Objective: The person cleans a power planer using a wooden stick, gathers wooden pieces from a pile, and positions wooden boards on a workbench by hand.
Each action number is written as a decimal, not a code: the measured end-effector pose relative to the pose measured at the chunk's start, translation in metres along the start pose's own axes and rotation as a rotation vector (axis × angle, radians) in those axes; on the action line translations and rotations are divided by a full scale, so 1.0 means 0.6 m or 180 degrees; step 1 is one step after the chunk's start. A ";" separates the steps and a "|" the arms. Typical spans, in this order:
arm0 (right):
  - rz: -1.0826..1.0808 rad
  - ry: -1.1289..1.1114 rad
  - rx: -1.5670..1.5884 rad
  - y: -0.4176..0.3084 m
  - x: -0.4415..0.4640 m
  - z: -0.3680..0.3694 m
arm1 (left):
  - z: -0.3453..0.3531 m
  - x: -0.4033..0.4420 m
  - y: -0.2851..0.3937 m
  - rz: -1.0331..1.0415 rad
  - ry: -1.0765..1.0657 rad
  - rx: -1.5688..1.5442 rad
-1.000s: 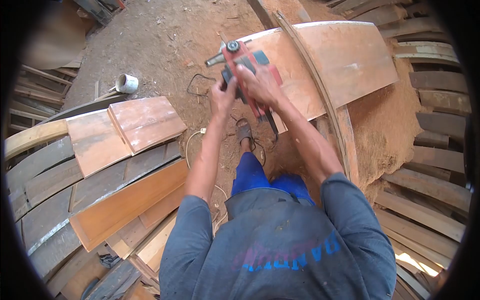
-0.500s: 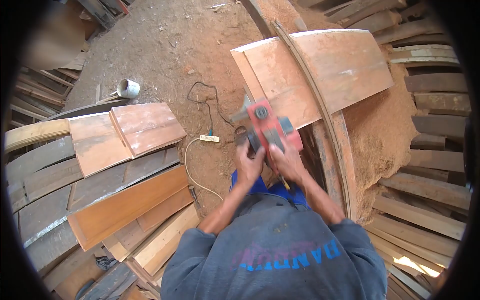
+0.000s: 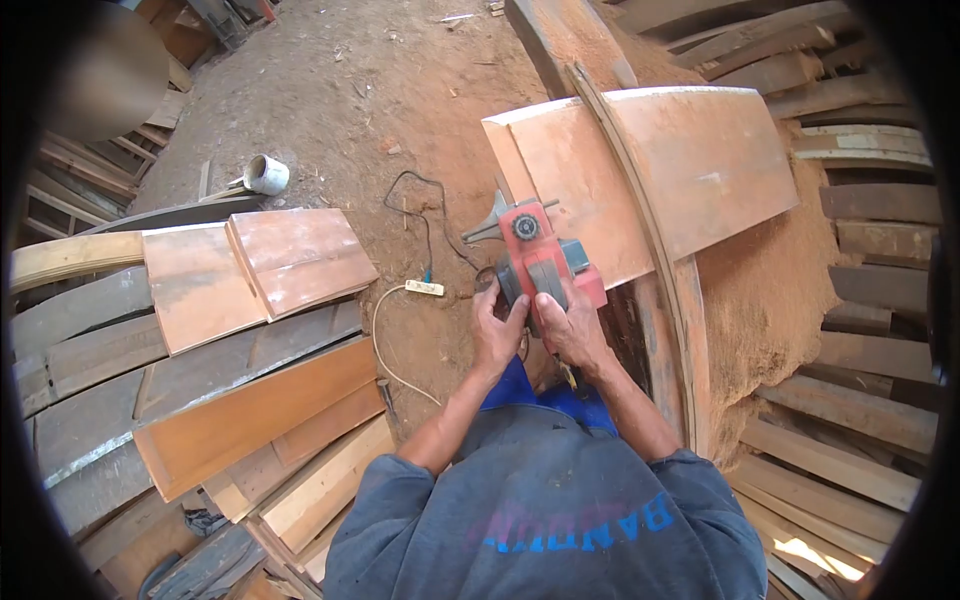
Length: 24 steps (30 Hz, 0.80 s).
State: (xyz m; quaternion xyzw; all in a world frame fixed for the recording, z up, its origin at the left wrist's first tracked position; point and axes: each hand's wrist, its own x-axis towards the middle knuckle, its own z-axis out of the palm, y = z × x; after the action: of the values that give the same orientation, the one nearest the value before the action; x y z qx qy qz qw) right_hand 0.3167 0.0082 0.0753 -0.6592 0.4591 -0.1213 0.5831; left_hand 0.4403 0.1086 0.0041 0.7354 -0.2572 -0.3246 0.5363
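A red and black power planer (image 3: 540, 255) is held up in front of my body, its round dial facing me and a metal guide sticking out to the left. Fingers of my left hand (image 3: 497, 325) are wrapped at its black left side. My right hand (image 3: 572, 325) grips the body of the tool from the right, thumb on top. Just beyond the planer, a wide wooden panel (image 3: 700, 180) with a pale curved edge lies under a long narrow wooden strip (image 3: 645, 215).
A white extension socket (image 3: 424, 287) with a cable lies on the ground. Stacked boards (image 3: 300, 250) are at the left, near a white pot (image 3: 267, 175). Sawdust (image 3: 760, 290) is heaped beside the panel. More planks (image 3: 880, 360) line the right.
The planer has come back from over the ground by the panel's left end toward my body, in both hands. My arms are bent closer, and the socket has come into full view.
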 end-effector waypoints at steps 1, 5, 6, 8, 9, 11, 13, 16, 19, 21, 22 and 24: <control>-0.0002 0.0005 -0.0029 -0.005 0.023 0.002 | -0.011 0.023 0.031 -0.0016 -0.0090 0.0217; 0.0025 0.0052 -0.0090 -0.054 0.113 0.010 | -0.005 0.118 -0.007 0.0134 0.0186 -0.0253; -0.0003 0.0082 -0.0123 -0.067 0.136 0.012 | -0.008 0.141 0.006 0.0021 0.0192 -0.0259; -0.0010 0.0072 -0.0223 -0.107 0.180 0.010 | -0.017 0.186 0.044 -0.0204 0.0205 -0.0275; -0.0079 0.0131 -0.0151 -0.109 0.208 0.015 | -0.016 0.219 0.022 -0.0258 0.0101 -0.0552; -0.0762 0.0388 -0.0489 -0.097 0.273 0.027 | -0.025 0.279 0.028 -0.0082 0.0075 -0.0314; -0.0948 0.0439 -0.0430 -0.124 0.340 0.034 | -0.037 0.341 0.055 -0.0044 0.0023 -0.0548; -0.0538 0.0261 0.0180 -0.199 0.377 0.023 | -0.053 0.409 0.073 -0.0062 0.0185 -0.1318; -0.0081 0.0247 0.0633 -0.251 0.350 -0.002 | -0.071 0.412 0.019 0.0165 0.0754 -0.1614; -0.0076 0.0446 0.1056 -0.257 0.331 -0.020 | -0.050 0.381 -0.038 -0.0408 0.0576 -0.1956; -0.0324 0.0590 0.1333 -0.254 0.328 -0.028 | -0.029 0.368 -0.047 -0.0665 0.0412 -0.2168; -0.0384 0.0329 0.1710 -0.247 0.316 -0.062 | 0.022 0.330 -0.051 -0.1223 0.0033 -0.2594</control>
State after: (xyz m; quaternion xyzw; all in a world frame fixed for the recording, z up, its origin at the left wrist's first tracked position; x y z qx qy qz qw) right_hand 0.4636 -0.1725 0.1453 -0.5001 0.3995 -0.3065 0.7045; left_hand 0.5614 -0.0342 -0.0679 0.5002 0.0356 -0.4894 0.7134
